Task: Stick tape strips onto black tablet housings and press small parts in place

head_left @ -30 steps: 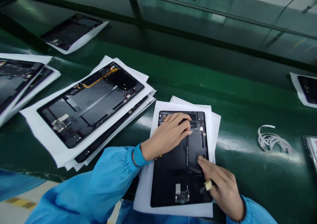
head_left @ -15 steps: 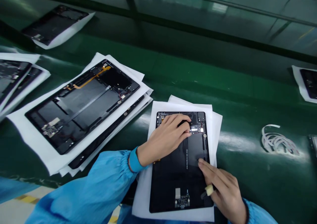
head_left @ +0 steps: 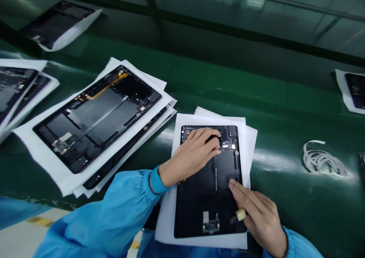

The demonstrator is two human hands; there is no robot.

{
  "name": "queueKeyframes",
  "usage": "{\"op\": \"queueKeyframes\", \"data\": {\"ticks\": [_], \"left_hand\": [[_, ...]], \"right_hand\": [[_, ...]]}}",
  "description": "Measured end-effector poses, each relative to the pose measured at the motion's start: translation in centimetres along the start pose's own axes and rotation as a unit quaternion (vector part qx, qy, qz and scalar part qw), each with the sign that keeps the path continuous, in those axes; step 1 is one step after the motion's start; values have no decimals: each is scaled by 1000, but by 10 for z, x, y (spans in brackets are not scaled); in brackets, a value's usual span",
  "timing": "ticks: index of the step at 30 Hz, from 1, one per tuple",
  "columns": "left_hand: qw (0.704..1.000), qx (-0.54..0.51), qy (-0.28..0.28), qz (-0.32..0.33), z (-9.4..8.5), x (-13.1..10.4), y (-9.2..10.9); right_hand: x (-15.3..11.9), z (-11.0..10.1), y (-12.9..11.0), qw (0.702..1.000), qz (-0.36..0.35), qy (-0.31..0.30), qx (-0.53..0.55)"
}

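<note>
Open device: the black device [head_left: 199, 197] lies flat on white sheets [head_left: 168, 227] near the front edge of the green table [head_left: 279, 197], a small circuit board [head_left: 211, 224] at its near end.
Left hand: the left hand [head_left: 194, 155] reaches across the device's upper part, fingers bent down onto it; whether they pinch anything I cannot tell.
Left wrist: a blue band [head_left: 158, 180] sits beside the gathered cuff of the sleeve [head_left: 128, 193].
Right hand: the right hand [head_left: 258, 216] rests at the device's right edge, fingers extended close together, a fingertip on the dark surface.
Yellow piece: a pale yellow piece [head_left: 241, 214] with a dark end sits against the right hand; it may be a wrap or part of a small tool, and whether it is gripped I cannot tell.
Left of the device: a stack of similar devices [head_left: 97, 117] on white sheets, the top one showing an orange ribbon [head_left: 107, 88].
Farther off: a lone device [head_left: 57, 24] at upper left, another [head_left: 356, 88] at the right edge.
Right side: curled white strips [head_left: 322, 161] on the table.
</note>
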State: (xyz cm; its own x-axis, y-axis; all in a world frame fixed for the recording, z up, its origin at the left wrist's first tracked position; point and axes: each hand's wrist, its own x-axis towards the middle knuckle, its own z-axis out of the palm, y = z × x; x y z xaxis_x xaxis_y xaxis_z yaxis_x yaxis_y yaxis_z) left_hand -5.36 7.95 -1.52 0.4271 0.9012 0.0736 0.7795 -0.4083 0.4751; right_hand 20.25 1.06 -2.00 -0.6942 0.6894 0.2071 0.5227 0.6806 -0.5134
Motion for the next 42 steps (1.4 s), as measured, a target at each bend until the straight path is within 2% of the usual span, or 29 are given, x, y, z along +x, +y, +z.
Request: {"op": "queueKeyframes", "data": {"ticks": [5,9,13,21,29,32,35,38,40,42], "left_hand": [[1000,-3,5,8,-1,1,0],[1000,-14,5,8,-2,3,1],[1000,-21,10,10,-3,3,1],[999,-25,29,27,-1,3,-1],[998,-63,29,9,-1,3,-1],[987,-143,71,1,0,4,-1],[944,-264,195,-36,-3,6,-2],[905,-281,298,-111,-14,-6,-4],[915,-218,299,-162,-21,-29,-6],[939,-123,246,-209,-23,-60,-6]], "right_hand": [[-5,-14,-37,995,-43,-12,-91],[-12,-3,-59,982,-73,-76,-159],[-17,9,-60,971,-66,-84,-213],[-13,10,-67,957,-54,-69,-278],[18,10,-64,954,-21,-48,-295],[36,8,-55,956,9,-56,-289],[57,5,-44,958,38,-84,-273],[79,4,-34,960,75,-104,-250],[89,2,-30,961,103,-107,-235],[93,-2,-26,964,125,-104,-210]]}}
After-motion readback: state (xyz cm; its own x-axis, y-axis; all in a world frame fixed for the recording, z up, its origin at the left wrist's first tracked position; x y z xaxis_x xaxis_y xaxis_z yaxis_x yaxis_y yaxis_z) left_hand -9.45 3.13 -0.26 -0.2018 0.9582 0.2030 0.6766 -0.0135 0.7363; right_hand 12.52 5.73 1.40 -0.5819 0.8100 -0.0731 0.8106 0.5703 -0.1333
